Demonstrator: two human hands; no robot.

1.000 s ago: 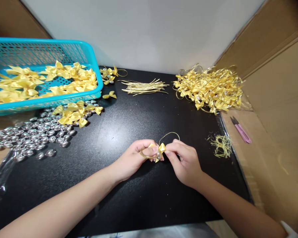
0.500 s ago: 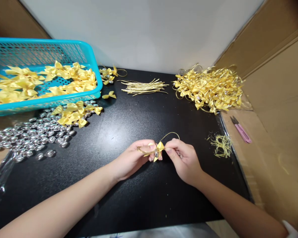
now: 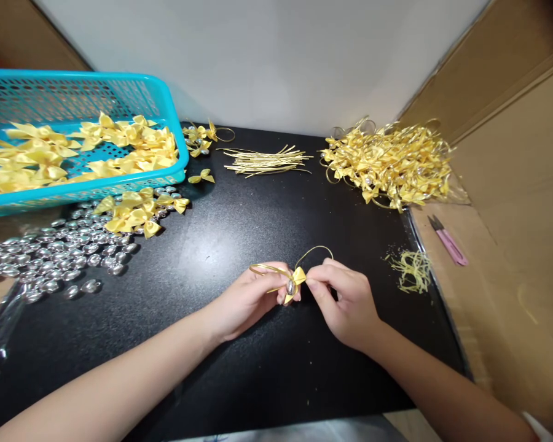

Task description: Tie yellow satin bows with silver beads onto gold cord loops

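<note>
Near the middle of the black table, my left hand (image 3: pixel 255 298) pinches a yellow ribbon bow (image 3: pixel 299 276) between thumb and fingers. A silver bead (image 3: pixel 290 286) sits at the bow's centre. From the bow a loop of gold cord (image 3: pixel 263 266) stands out over my left hand. Just right of the bow, my right hand (image 3: pixel 343 301) is closed, thumb against forefinger, on the gold cord (image 3: pixel 317 248), which arcs up above the knuckles. The fingers of my left hand behind the bow are partly hidden.
A blue basket (image 3: pixel 177 132) of yellow bows stands back left, with silver beads (image 3: pixel 50 261) and loose bows (image 3: pixel 136 212) before it. Cut gold cords (image 3: pixel 267 161) lie at the back. Right are a pile of beaded bows (image 3: pixel 391 162), cord scraps (image 3: pixel 412 270) and pink snips (image 3: pixel 449 242).
The cord loop at my left hand has lifted and opened wider. My left thumb has shifted closer to the bead, and the bow has turned slightly. My right hand stays nearly in place.
</note>
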